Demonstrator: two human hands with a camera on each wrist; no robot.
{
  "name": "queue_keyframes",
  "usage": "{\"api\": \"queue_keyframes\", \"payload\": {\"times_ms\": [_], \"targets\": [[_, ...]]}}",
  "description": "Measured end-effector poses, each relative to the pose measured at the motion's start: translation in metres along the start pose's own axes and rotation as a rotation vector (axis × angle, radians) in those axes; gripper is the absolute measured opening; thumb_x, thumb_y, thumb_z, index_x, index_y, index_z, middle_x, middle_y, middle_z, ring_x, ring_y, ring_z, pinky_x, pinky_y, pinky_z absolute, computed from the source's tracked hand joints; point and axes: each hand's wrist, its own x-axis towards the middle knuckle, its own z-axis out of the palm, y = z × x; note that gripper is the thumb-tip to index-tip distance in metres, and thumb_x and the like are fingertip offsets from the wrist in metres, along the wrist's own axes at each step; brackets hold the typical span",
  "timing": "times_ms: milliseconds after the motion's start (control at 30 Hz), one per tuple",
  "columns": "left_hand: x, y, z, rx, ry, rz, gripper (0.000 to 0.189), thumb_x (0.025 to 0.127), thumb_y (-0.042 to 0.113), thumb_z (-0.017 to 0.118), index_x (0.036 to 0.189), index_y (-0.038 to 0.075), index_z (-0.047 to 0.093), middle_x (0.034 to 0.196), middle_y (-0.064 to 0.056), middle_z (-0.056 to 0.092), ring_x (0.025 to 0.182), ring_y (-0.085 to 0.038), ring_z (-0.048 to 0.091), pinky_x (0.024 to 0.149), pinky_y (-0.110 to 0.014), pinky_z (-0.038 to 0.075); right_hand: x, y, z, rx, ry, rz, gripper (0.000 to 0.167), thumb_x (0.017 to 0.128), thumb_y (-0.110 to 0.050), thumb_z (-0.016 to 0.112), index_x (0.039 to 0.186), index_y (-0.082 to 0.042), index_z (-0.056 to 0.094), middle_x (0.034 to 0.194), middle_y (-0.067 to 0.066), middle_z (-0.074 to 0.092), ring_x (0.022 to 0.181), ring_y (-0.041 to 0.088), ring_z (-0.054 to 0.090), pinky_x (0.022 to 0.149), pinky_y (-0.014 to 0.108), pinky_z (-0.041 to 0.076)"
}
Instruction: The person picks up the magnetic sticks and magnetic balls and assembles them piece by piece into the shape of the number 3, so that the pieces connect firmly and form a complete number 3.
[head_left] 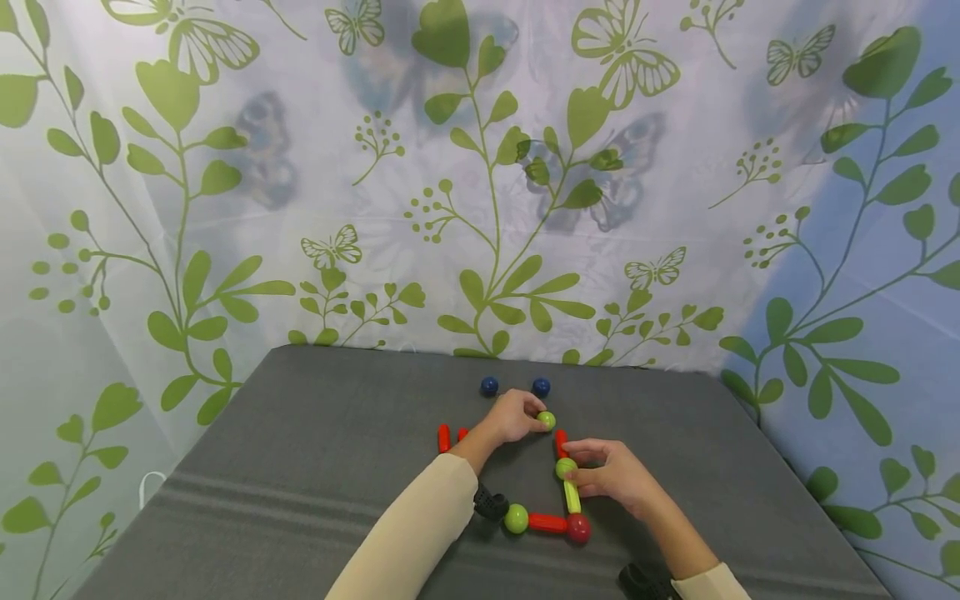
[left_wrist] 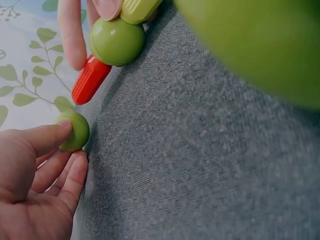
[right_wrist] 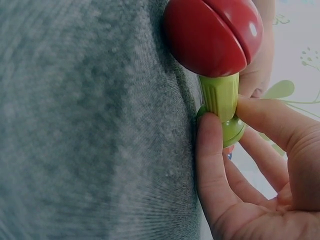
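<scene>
My left hand point(head_left: 517, 417) pinches a green ball point(left_wrist: 75, 131) between thumb and fingertips, just off the free end of a red rod point(left_wrist: 91, 80). That rod sticks out of a second green ball point(head_left: 566, 469), which joins it to a yellow-green rod point(right_wrist: 220, 97). My right hand point(head_left: 611, 472) grips this yellow-green rod close to the ball, thumb on one side and fingers on the other. At the rod's near end sits a red ball point(head_left: 578, 528). Another red rod point(head_left: 547, 523) runs left from it to a third green ball point(head_left: 516, 518).
Two blue balls, a left one point(head_left: 489, 386) and a right one point(head_left: 541, 387), lie toward the back of the grey table point(head_left: 300, 433). Loose red rods point(head_left: 444, 438) lie left of my left forearm, partly hidden by it. A leaf-patterned curtain point(head_left: 390, 208) hangs behind the table.
</scene>
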Motion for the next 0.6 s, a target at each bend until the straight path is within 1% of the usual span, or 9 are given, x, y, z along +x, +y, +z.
{"api": "queue_keyframes", "payload": {"times_ms": [133, 233, 400, 600], "targets": [[0.0036, 0.0046, 0.0019, 0.034, -0.026, 0.013, 0.025, 0.088, 0.016, 0.083, 0.111, 0.009, 0.076, 0.104, -0.003, 0.077, 0.095, -0.015, 0.069, 0.086, -0.03, 0.055, -0.0004, -0.0006, 0.0003, -0.01, 0.003, -0.005, 0.058, 0.089, -0.009, 0.08, 0.14, 0.006, 0.057, 0.131, 0.028, 0.059, 0.093, 0.023, 0.075, 0.082, 0.044, 0.063], [0.0058, 0.0066, 0.0024, 0.058, -0.036, 0.015, 0.025, 0.088, 0.018, 0.083, 0.111, 0.011, 0.077, 0.104, -0.001, 0.077, 0.097, -0.014, 0.068, 0.084, -0.028, 0.055, -0.0006, -0.0007, 0.0003, -0.007, 0.0, -0.011, 0.058, 0.089, -0.009, 0.08, 0.139, 0.006, 0.057, 0.132, 0.028, 0.059, 0.094, 0.023, 0.074, 0.082, 0.044, 0.062], [0.0086, 0.006, 0.0036, 0.057, -0.051, 0.007, 0.023, 0.088, 0.019, 0.083, 0.109, 0.012, 0.077, 0.103, 0.0, 0.077, 0.093, -0.011, 0.068, 0.076, -0.023, 0.054, -0.0008, -0.0011, 0.0002, -0.003, -0.01, -0.019, 0.058, 0.089, -0.009, 0.079, 0.139, 0.007, 0.056, 0.132, 0.029, 0.058, 0.094, 0.023, 0.075, 0.083, 0.044, 0.062], [0.0076, 0.0079, 0.0031, 0.047, -0.056, 0.0, 0.022, 0.088, 0.018, 0.082, 0.108, 0.011, 0.076, 0.102, 0.0, 0.076, 0.092, -0.011, 0.067, 0.078, -0.024, 0.054, -0.0013, -0.0018, -0.0003, -0.017, -0.01, -0.012, 0.057, 0.09, -0.01, 0.079, 0.14, 0.006, 0.056, 0.132, 0.028, 0.06, 0.094, 0.023, 0.074, 0.083, 0.044, 0.062]]}}
